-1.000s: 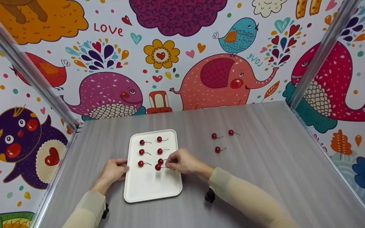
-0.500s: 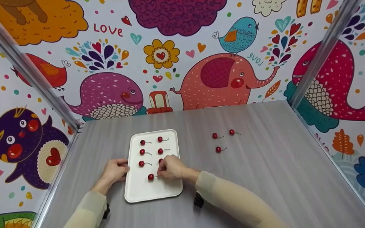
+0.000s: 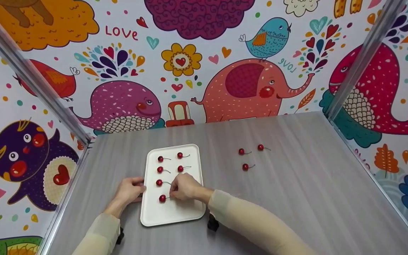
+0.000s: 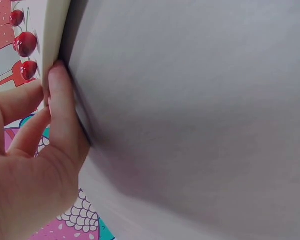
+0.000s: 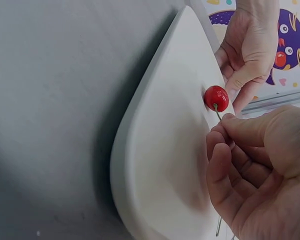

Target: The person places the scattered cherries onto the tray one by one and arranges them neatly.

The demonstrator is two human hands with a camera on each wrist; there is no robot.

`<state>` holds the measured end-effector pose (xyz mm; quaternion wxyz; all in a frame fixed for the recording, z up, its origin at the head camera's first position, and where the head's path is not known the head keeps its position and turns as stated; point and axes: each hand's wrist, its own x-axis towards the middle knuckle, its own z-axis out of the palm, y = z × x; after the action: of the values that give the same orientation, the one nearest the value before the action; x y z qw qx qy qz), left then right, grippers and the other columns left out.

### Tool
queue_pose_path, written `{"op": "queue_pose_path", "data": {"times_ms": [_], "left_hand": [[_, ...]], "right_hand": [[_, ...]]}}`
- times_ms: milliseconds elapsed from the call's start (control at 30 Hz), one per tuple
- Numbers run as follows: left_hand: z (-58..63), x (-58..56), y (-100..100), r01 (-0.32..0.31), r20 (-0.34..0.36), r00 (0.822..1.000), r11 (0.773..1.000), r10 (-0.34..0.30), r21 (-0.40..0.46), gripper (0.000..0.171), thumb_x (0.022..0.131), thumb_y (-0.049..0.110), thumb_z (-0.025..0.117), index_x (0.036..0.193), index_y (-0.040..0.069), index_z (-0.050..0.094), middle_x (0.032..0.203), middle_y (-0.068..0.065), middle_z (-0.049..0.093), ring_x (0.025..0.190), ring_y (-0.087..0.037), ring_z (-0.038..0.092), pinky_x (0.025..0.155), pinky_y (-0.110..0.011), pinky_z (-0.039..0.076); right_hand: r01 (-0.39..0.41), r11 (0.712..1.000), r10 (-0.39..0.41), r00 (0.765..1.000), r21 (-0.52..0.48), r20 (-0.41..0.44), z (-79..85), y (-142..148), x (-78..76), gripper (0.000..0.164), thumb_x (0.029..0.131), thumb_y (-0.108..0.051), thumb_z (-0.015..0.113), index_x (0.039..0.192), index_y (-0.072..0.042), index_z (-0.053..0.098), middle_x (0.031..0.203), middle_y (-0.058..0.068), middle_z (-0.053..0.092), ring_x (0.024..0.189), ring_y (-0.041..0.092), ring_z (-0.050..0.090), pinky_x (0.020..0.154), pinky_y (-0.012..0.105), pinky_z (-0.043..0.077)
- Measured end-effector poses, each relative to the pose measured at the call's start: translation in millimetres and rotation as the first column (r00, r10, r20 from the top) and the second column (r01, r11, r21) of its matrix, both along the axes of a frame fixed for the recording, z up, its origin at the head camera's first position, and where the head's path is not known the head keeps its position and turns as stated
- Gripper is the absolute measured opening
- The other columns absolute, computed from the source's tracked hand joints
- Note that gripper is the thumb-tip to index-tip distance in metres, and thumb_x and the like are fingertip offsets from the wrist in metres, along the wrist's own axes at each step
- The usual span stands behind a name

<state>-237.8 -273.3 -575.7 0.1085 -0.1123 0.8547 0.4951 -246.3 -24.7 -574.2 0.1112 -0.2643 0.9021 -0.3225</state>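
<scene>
A white rectangular tray (image 3: 172,214) lies on the table. My left hand (image 3: 129,191) holds its left edge, with fingertips against the rim in the left wrist view. Over the tray's lower half, my right hand (image 3: 185,187) pinches the thin stem of a red cherry (image 5: 216,98) between thumb and fingertips. That cherry is at the tray's surface; whether it bears on it I cannot tell. Farther up, several cherries stand in two columns, such as the left one (image 3: 159,182) and the right one (image 3: 180,169). My right hand covers part of the right column.
To the tray's right, three cherries lie on the grey table (image 3: 296,184): one in front (image 3: 245,166), one behind (image 3: 241,151) and one farther right (image 3: 260,147). A printed cartoon wall (image 3: 179,21) and metal posts (image 3: 363,60) border the table.
My right hand has carried the cherry down and left across the tray, to below the left column. My left hand has stayed at the tray's edge.
</scene>
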Motion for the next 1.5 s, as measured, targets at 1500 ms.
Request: {"op": "queue_pose_path", "data": {"times_ms": [1500], "left_hand": [[0.1, -0.7, 0, 0.002, 0.015, 1.000, 1.000, -0.002, 0.029, 0.052, 0.101, -0.001, 0.067, 0.151, -0.013, 0.062, 0.119, -0.023, 0.068, 0.097, -0.022, 0.075, 0.082, -0.042, 0.072]], "right_hand": [[0.008, 0.999, -0.006, 0.999, 0.047, -0.037, -66.8, -25, -34.1, 0.005, 0.091, -0.024, 0.085, 0.090, -0.024, 0.090, 0.073, -0.019, 0.074, 0.067, -0.001, 0.056, 0.058, 0.016, 0.046]]}}
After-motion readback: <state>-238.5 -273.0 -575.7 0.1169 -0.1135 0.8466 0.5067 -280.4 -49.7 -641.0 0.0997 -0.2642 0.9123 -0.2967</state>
